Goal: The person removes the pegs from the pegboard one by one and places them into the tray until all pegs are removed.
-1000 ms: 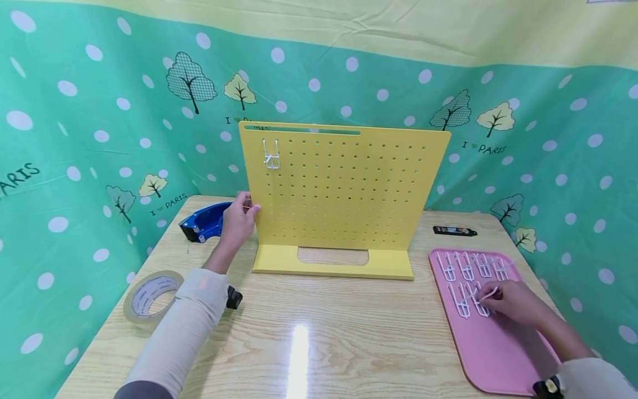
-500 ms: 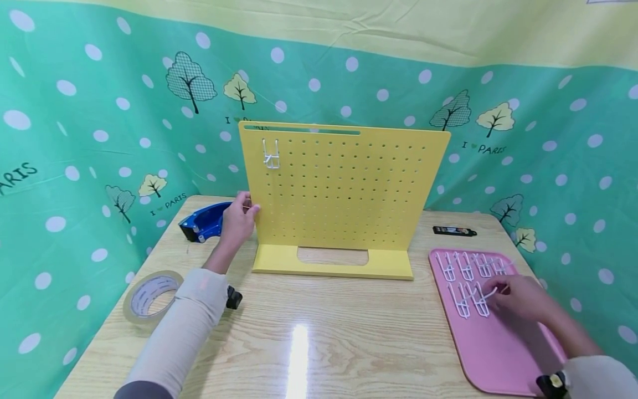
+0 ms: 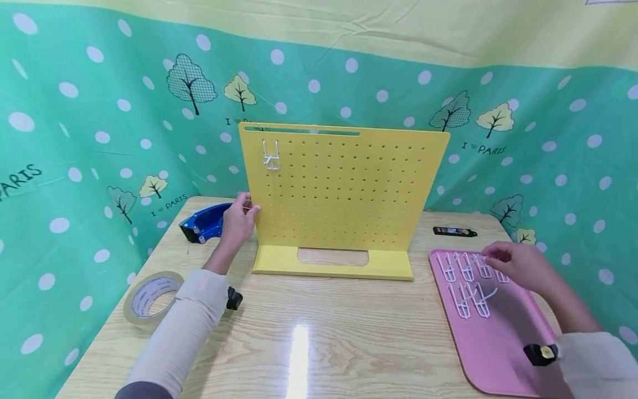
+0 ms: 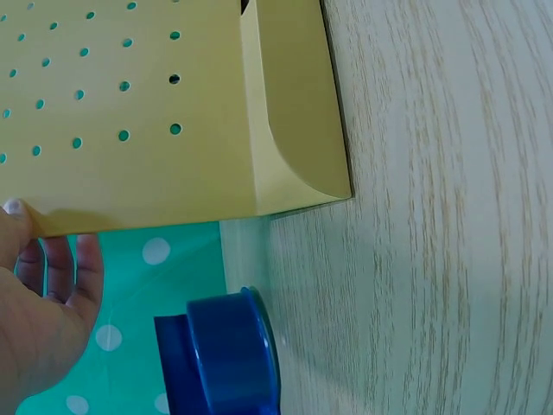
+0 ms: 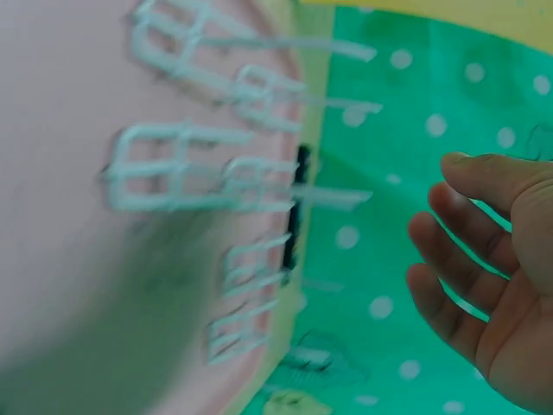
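A yellow pegboard (image 3: 339, 188) stands upright on its base. One white wire hook (image 3: 271, 156) hangs near its upper left corner. My left hand (image 3: 240, 219) grips the board's left edge, thumb in front and fingers behind, as the left wrist view shows. On the right lies a pink tray (image 3: 498, 354) with several white wire hooks (image 3: 462, 302) in two rows. Above the tray's far row hovers my right hand (image 3: 515, 266). In the right wrist view that hand (image 5: 510, 251) holds nothing, its fingers loosely bent and apart from the hooks (image 5: 164, 173).
Behind my left hand sits a blue tape dispenser (image 3: 205, 223). A roll of clear tape (image 3: 133, 302) lies at the table's left, partly behind my sleeve. A small black packet (image 3: 454, 231) rests beyond the tray. A green dotted curtain (image 3: 309, 72) hangs behind the table.
My right hand has drawn back from the near-row hooks and moved up toward the tray's far row. Those near hooks remain on the tray. My left hand has stayed at the board's edge.
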`<action>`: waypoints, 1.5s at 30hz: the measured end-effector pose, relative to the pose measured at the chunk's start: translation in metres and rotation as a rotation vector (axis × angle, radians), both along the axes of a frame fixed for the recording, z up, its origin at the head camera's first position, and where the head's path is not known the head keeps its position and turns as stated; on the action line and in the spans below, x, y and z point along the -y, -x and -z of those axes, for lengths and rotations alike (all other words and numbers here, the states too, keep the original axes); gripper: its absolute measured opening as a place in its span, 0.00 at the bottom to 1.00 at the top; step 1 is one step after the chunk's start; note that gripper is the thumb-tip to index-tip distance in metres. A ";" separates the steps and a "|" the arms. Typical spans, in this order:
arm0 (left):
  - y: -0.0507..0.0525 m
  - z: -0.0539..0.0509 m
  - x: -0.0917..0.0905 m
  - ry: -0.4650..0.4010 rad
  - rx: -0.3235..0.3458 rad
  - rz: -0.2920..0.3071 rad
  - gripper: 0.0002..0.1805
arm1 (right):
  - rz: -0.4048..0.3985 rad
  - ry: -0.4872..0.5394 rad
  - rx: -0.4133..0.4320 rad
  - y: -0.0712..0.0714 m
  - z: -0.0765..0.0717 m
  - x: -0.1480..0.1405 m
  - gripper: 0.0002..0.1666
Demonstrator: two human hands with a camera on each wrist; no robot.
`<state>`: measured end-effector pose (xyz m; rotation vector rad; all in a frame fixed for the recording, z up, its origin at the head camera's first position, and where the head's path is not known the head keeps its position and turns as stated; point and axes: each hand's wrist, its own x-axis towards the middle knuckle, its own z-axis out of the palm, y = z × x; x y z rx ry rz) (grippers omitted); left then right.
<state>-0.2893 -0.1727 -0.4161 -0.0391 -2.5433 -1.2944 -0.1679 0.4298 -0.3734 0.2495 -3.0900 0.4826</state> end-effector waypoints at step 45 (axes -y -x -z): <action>0.000 0.001 0.001 -0.014 -0.008 0.010 0.13 | -0.310 0.154 -0.483 0.113 -0.092 0.322 0.11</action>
